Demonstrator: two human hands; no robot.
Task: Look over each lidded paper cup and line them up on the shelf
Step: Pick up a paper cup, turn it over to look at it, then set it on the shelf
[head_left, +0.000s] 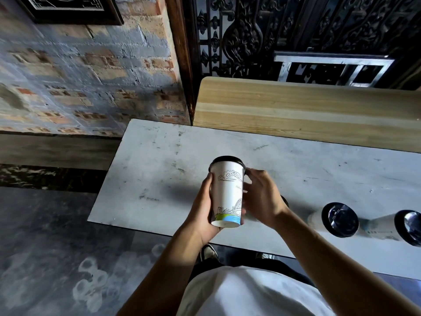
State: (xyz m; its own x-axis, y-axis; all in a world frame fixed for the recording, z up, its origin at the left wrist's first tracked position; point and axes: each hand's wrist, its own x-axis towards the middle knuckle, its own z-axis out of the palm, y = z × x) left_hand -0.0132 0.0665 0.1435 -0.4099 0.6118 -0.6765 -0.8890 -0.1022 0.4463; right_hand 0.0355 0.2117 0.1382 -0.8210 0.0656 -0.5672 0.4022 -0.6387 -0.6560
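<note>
A white paper cup with a black lid and a line drawing of a skyline is held above the white table. My left hand wraps its lower left side and base. My right hand touches its right side, fingers near the lid. Two more lidded paper cups stand on the table to the right; another dark lid peeks out behind my right hand. The light wooden shelf runs along the back of the table, bare.
A brick wall rises at the left, and a dark carved wooden screen stands behind the shelf. Dark floor lies to the left of the table. My feet show under the table's near edge.
</note>
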